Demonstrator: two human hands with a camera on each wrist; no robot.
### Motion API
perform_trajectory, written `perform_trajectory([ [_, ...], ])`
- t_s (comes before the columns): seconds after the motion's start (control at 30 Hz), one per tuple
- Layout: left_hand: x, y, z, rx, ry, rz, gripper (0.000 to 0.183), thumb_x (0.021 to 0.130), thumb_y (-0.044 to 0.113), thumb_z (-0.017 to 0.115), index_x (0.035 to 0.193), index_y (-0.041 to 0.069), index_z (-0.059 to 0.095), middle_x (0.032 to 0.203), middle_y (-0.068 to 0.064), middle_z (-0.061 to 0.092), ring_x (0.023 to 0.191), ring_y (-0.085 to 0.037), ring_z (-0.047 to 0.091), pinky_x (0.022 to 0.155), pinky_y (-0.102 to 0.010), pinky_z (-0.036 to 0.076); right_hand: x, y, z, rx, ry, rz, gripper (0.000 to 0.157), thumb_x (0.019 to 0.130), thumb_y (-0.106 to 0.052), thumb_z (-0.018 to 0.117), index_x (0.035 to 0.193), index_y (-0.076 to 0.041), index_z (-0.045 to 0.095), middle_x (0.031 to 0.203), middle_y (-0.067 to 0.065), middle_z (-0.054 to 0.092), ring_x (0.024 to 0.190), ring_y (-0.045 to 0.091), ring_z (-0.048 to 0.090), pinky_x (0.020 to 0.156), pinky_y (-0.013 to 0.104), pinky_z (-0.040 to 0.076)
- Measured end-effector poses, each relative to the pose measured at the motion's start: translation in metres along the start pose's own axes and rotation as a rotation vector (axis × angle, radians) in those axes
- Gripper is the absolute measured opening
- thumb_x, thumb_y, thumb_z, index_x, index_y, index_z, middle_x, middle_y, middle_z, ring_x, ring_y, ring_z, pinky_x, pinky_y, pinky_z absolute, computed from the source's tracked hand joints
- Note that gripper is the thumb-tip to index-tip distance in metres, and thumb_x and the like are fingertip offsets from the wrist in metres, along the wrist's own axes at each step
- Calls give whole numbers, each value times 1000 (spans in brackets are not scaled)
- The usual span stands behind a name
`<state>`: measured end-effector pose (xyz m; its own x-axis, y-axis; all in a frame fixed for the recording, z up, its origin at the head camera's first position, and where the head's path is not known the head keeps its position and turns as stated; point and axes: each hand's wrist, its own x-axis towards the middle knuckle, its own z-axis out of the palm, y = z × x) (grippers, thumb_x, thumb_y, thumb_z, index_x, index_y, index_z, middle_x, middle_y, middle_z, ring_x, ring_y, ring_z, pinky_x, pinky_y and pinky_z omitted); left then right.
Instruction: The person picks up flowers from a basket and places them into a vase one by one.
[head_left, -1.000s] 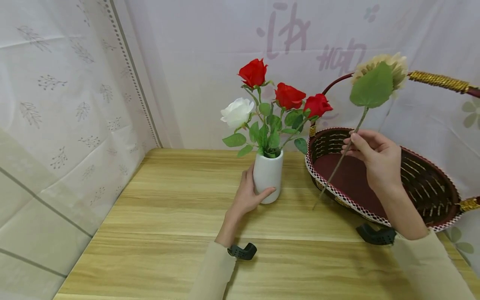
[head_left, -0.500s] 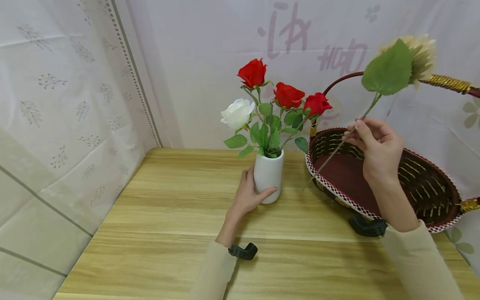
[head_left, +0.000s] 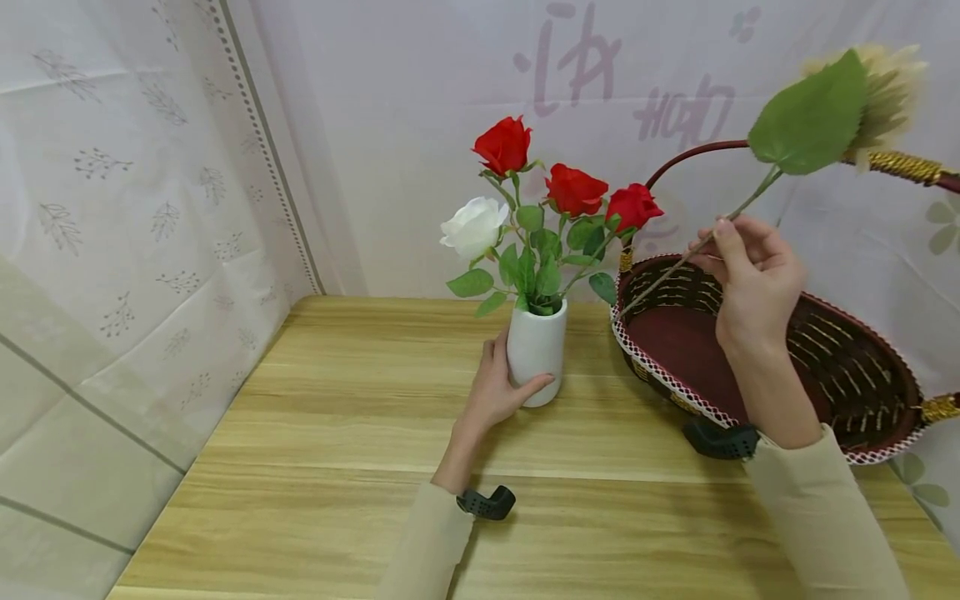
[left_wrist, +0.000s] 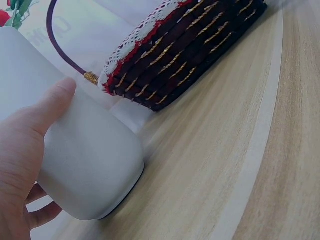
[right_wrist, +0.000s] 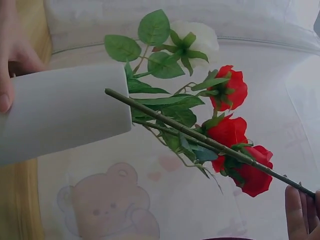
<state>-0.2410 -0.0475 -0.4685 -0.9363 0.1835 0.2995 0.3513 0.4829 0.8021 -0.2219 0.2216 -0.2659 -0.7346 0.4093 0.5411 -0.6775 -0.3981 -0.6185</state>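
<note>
My left hand [head_left: 501, 385] holds the white vase [head_left: 537, 354] low on its body, thumb across the front and fingers round the far side. Upright in the vase stand a white rose [head_left: 475, 227] and several red roses [head_left: 576, 191] with green leaves. Between thumb and fingers my right hand [head_left: 757, 283] pinches the stem of a cream flower [head_left: 885, 96] with one broad green leaf [head_left: 813, 117]. This flower leans with its head up to the right, and its stem end points down left over the basket's rim. In the right wrist view the bare stem [right_wrist: 200, 137] crosses before the roses.
A dark woven basket [head_left: 862, 375] with a lace rim and a tall gold-wrapped handle [head_left: 896, 167] stands right of the vase, under my right forearm. The wooden table [head_left: 337, 433] meets a printed cloth backdrop [head_left: 390, 150] behind and at the left.
My right hand has moved slightly up and left, tilting the cream flower: its head swings right and its stem end rises from near the table to the basket rim. My left hand stays on the vase.
</note>
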Motion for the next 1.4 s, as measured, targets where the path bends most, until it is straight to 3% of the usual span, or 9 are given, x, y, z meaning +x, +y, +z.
perform_trajectory([
  [0.3,1,-2,-1,-4,-1,0,104,83,52,80,161,16,20,137,-15,41,117,-29,52,96,-49,49,6,0,12,57,29,-16,23,88,7,72,101,21,60,83,26,67,70,32,68,65,35,60],
  [0.6,1,-1,0,3,0,-4,104,83,54,79,161,16,21,136,-14,41,116,-29,53,96,-48,49,7,5,20,35,33,-64,20,88,7,72,100,19,61,84,27,67,72,33,68,69,36,60],
  [0.93,0,-1,1,-4,1,-4,104,83,54,79,161,17,21,136,-14,41,116,-28,53,95,-49,49,-6,19,25,-69,-35,-86,21,90,4,71,104,18,62,89,25,67,80,33,67,75,34,59],
  [1.4,0,-1,1,9,1,6,103,84,52,79,160,15,21,136,-16,41,115,-30,53,94,-49,50,-25,31,31,-111,-93,-116,17,92,7,68,104,17,63,94,25,68,82,30,68,77,34,59],
])
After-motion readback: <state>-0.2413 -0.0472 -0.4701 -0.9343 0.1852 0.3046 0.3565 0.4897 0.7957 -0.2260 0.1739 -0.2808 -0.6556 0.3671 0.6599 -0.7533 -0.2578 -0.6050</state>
